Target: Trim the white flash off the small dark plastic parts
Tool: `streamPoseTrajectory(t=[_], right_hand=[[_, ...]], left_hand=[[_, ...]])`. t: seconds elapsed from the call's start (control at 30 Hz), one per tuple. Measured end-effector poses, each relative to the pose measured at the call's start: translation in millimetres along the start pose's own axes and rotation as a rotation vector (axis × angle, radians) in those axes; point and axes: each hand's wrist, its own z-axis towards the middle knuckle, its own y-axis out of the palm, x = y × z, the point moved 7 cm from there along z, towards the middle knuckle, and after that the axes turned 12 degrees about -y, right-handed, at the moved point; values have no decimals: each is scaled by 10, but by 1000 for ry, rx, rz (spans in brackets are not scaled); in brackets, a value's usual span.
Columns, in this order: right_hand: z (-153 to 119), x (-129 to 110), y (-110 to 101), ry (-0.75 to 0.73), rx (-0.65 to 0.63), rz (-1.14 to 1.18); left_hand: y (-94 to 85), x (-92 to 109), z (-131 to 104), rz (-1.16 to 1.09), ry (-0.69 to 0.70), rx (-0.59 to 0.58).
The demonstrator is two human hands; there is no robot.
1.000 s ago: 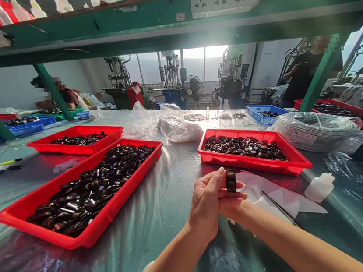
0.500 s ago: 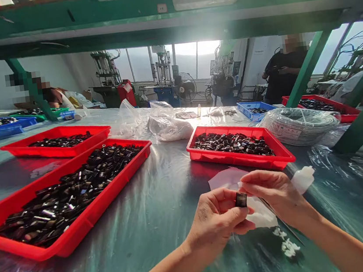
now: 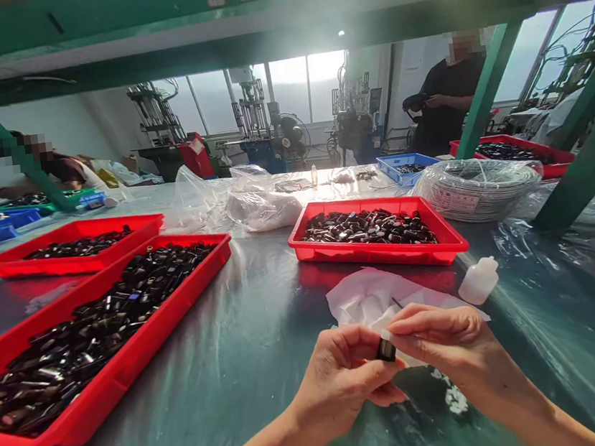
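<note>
My left hand (image 3: 343,373) is closed around a small dark, glossy rectangular piece (image 3: 385,350), held between thumb and fingers. My right hand (image 3: 448,345) pinches a tiny white piece (image 3: 386,335) against the dark piece's upper end. The tip of a thin dark rod (image 3: 397,302) shows just behind the right fingers; I cannot tell whether they touch it. Beneath and behind both hands lies a crumpled white sheet (image 3: 358,295). Small white bits (image 3: 456,400) are scattered on the table below my right hand. A white plastic bottle (image 3: 479,281) lies tilted past the right wrist.
Red trays (image 3: 376,246) (image 3: 131,366) (image 3: 71,259) hold many dark pieces. A plastic-wrapped cable coil (image 3: 478,190) sits at right, beside a green post (image 3: 567,168). Clear bags (image 3: 260,209) lie mid-table. A green shelf beam (image 3: 146,53) crosses overhead. Two people are farther back.
My right fingers have brought the white piece down onto the dark piece, closing the small gap between them. The camera view has shifted, so the trays appear farther left.
</note>
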Motion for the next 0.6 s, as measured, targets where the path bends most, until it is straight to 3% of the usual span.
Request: streamPoseTrajectory(t=[0.6], right_hand=[[4,-185,30,-115,-254,-353]], left_hand=[[-5,-28,-23,73,-24,-65]])
